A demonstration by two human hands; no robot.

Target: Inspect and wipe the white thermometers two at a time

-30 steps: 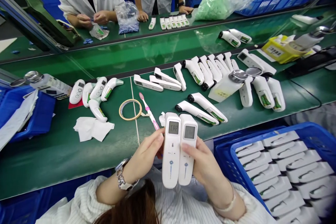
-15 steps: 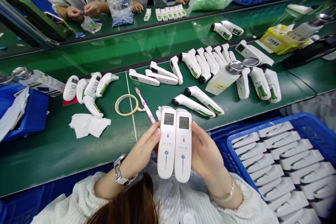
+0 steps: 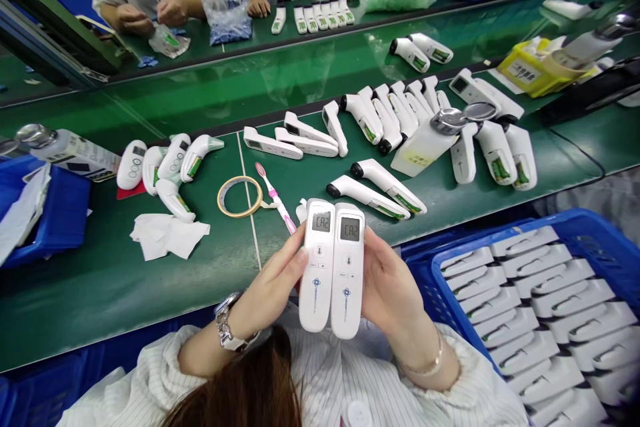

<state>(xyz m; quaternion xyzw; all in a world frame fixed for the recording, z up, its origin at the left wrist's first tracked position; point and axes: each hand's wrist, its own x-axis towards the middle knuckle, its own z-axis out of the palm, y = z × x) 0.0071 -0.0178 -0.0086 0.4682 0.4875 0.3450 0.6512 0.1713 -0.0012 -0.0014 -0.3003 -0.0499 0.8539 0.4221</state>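
Side by side in front of my chest are two white infrared thermometers, screens facing me and both reading what looks like "CA2". My left hand (image 3: 275,280) is closed on the left thermometer (image 3: 316,300), thumb along its edge. Around the right thermometer (image 3: 346,310) my right hand (image 3: 393,283) is closed, its fingers partly hidden behind. Just beyond them on the green bench (image 3: 210,287) lie two more thermometers (image 3: 370,197) with green battery parts showing, a pink-and-white toothbrush (image 3: 276,199) and a roll of tape (image 3: 220,203).
A blue crate (image 3: 435,260) full of thermometers stands at my right. Several thermometers (image 3: 385,113) and a pump bottle (image 3: 420,147) are farther back. At left are ear thermometers (image 3: 133,165), white tissue (image 3: 170,237) and a blue bin (image 3: 65,213). Co-workers' hands (image 3: 173,11) are across the bench.
Both held thermometers have tilted slightly and their lower ends sit a little higher. My grip stays the same. The view has shifted slightly.
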